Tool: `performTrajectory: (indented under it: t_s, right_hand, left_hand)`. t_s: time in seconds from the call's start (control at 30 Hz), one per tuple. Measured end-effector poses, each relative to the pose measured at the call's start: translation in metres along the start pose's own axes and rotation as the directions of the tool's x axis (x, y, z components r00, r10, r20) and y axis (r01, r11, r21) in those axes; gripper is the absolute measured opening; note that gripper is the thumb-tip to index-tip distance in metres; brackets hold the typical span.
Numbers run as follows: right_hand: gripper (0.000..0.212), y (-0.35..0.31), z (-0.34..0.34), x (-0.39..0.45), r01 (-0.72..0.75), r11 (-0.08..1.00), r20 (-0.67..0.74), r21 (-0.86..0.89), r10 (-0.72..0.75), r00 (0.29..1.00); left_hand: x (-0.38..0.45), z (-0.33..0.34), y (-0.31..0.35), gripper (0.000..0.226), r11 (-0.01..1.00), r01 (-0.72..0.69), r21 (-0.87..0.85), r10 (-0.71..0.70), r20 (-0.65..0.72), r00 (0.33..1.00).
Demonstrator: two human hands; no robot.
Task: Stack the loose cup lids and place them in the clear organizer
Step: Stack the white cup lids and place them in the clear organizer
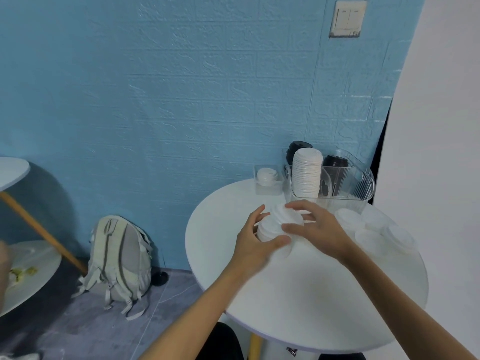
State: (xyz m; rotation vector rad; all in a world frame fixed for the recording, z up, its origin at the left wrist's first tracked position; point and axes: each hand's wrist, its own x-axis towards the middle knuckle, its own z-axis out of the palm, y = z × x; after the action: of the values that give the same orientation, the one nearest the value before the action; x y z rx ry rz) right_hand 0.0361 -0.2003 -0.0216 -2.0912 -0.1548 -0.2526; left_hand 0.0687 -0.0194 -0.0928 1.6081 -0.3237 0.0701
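Observation:
A short stack of white cup lids (272, 224) sits on the round white table (298, 294). My left hand (255, 239) grips its left side with the thumb curled under the front. My right hand (315, 229) curls over the top and right side of the same stack. Several loose translucent lids (374, 229) lie to the right on the table. The clear organizer (355, 188) stands at the table's back right, holding a tall stack of white lids (306, 172) and black lids (335, 161).
A small clear box (268, 187) with a white lid in it stands left of the organizer. The blue wall is right behind the table. A grey backpack (119, 261) leans on the floor at the left, near another round table (13, 170).

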Motion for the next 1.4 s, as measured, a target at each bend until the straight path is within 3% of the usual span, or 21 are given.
performTrajectory:
  t_s: [0.3, 0.43, 0.8, 0.93, 1.03, 1.13, 1.3, 1.4]
  right_hand:
    - [0.037, 0.009, 0.028, -0.006, -0.002, 1.000, 0.025, 0.027, 0.001, 1.000]
    - [0.020, 0.014, 0.036, -0.006, 0.038, 0.999, -0.047, 0.031, -0.036, 0.998]
    - [0.018, 0.025, 0.056, -0.013, 0.012, 0.996, -0.164, 0.089, 0.003, 0.986]
    - [0.016, 0.017, 0.046, -0.014, 0.005, 0.998, -0.085, 0.065, 0.000, 0.996]
    - [0.024, 0.014, 0.023, 0.000, -0.048, 0.998, -0.198, 0.035, 0.054, 0.979]
    - [0.025, 0.020, 0.003, 0.019, -0.140, 0.974, -0.368, -0.176, 0.066, 0.927]
    - [0.064, 0.032, 0.002, 0.041, -0.256, 0.893, -0.268, -0.370, 0.161, 0.950]
    - [0.072, 0.039, 0.004, 0.046, -0.291, 0.847, -0.137, -0.445, 0.256, 0.957]
  left_hand:
    - [-0.003, -0.001, 0.000, 0.085, 0.998, -0.062, 0.026, 0.062, 0.021, 0.998]
    - [-0.003, 0.000, 0.002, 0.075, 0.998, -0.058, 0.016, 0.058, 0.018, 0.998]
    - [-0.006, 0.004, 0.002, 0.064, 0.998, -0.070, 0.012, 0.069, 0.037, 0.997]
    - [-0.005, 0.003, 0.002, 0.063, 0.998, -0.063, 0.007, 0.063, 0.042, 0.997]
    - [-0.004, 0.004, 0.001, 0.061, 0.999, -0.042, 0.005, 0.042, 0.040, 0.998]
    - [-0.002, 0.004, 0.000, 0.062, 0.999, -0.039, 0.010, 0.039, 0.036, 0.999]
    - [-0.002, 0.004, 0.000, 0.062, 0.999, -0.036, 0.004, 0.035, 0.041, 0.999]
    - [-0.002, 0.004, 0.001, 0.062, 0.999, -0.046, 0.010, 0.046, 0.044, 0.998]
